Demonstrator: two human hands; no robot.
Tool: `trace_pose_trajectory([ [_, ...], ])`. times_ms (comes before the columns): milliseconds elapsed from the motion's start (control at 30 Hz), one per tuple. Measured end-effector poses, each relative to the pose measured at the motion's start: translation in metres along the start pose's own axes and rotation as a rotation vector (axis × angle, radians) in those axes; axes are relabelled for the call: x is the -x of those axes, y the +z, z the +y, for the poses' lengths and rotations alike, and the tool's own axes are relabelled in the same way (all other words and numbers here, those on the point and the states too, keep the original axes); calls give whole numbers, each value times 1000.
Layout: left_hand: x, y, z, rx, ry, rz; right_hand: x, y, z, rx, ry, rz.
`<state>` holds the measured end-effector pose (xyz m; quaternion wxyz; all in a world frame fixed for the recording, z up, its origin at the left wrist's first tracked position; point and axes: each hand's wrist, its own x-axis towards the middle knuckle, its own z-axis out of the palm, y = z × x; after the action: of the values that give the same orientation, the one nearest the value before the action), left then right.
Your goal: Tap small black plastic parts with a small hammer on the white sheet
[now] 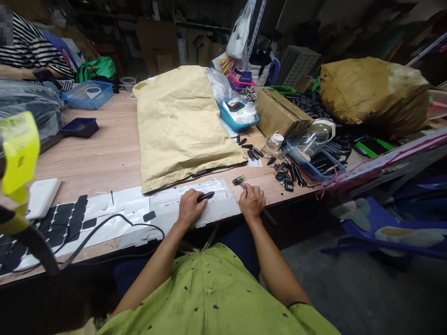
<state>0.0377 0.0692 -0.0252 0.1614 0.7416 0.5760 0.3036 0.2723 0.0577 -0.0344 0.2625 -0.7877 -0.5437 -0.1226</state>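
Note:
My left hand [189, 207] is closed on a small black pen-shaped piece [206, 196], which points to the right above a grey-white board [218, 209] at the table's front edge. Fingers of my right hand [252, 201] wrap round the handle of a small hammer [239, 180]. The hammer's head sits just beyond the hand, close to the board's right end. What exactly the black piece is, I cannot make out. Behind both hands lies a large tan paper sack [185, 125], with a black piece [201, 173] at its near edge.
Several black pieces [253, 153] lie right of the sack, near a jar [273, 145] and a blue basket [314, 160]. A cardboard box [281, 111] stands behind. Black stickers [66, 221] and a cable [118, 215] are at left. A person in a striped sleeve [35, 46] sits far left.

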Motion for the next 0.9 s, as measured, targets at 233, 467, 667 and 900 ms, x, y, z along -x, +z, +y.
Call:
trace_pose_trajectory([
  [233,-2,-2,2,1,19,-31,-4,-1,4,1,-5,-33],
  [467,-4,-1,6,27,87,-105,-1,-16,6,-260,-73,-76],
  [667,-5,3,4,86,68,-120,20,-40,-16,-556,-148,-150],
  [900,-4,5,3,134,46,-95,30,-48,-27,-622,-220,-210],
])
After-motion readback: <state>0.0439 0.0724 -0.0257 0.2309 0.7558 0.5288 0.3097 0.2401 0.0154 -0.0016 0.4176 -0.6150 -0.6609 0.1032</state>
